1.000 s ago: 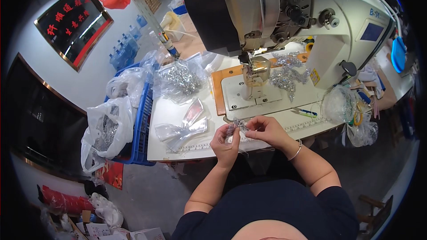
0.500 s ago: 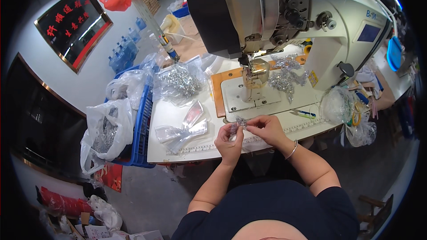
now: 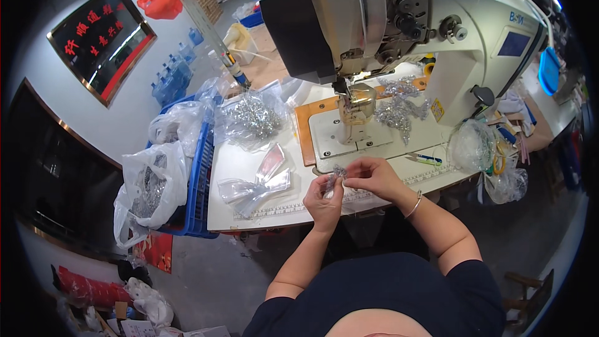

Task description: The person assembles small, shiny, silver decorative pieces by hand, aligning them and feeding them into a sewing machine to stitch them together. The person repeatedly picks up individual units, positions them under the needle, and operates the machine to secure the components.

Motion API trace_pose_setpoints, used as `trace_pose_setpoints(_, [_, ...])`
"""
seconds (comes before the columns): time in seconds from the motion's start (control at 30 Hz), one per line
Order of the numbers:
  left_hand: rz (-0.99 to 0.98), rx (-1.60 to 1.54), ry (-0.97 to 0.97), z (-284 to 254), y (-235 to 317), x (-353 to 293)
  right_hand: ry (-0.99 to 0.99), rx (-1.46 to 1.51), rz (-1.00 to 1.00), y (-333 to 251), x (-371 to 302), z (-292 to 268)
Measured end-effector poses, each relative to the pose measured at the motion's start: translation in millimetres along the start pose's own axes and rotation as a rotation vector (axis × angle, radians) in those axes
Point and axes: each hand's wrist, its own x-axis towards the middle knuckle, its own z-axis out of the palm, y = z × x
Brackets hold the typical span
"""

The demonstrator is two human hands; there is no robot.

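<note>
Between thumb and fingers, my left hand (image 3: 323,205) pinches a small silver glittery ornament (image 3: 339,172) just in front of the sewing machine's plate. My right hand (image 3: 377,178) is close against its right side, fingers curled toward the thumb; what they hold, if anything, is too small to make out. Just beyond my hands is the sewing machine (image 3: 355,19), its presser foot area over a metal plate (image 3: 331,134). More silver glittery pieces (image 3: 396,112) lie in a pile on the machine bed. To the left of my hands lies a clear plastic bow-shaped piece (image 3: 259,184).
An opened clear bag of silver pieces (image 3: 253,118) lies at the table's back left. Beside the table stands a blue crate (image 3: 198,181) with white plastic bags (image 3: 153,181). A ruler strip (image 3: 281,210) runs along the front edge. Green-handled snips (image 3: 425,159) lie at right.
My right hand's fingers have lifted and shifted slightly off the ornament. My left hand keeps its pinch on it, now tilted a little more upright.
</note>
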Motion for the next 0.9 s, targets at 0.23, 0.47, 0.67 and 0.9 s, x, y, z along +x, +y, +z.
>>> trace_pose_setpoints(0.23, [-0.383, -0.318, -0.097, -1.3, -4.3, -2.7, 0.15, -0.072, 0.024, 10.2, 2.6, 1.2])
trace_pose_setpoints(0.47, [-0.75, -0.918, -0.474, -24.0, -9.4, 17.3, 0.044, 0.146, 0.147, 0.9, -1.3, -9.2])
trace_pose_setpoints(0.67, [-0.691, -0.971, -0.561, -23.0, -4.6, 20.9, 0.04, 0.132, 0.134, -14.6, -2.8, -11.5])
trace_pose_setpoints(0.9, [-0.393, -0.377, -0.54, -1.1, 32.7, 67.8, 0.137, 0.062, -0.018, -35.3, 15.7, -35.7])
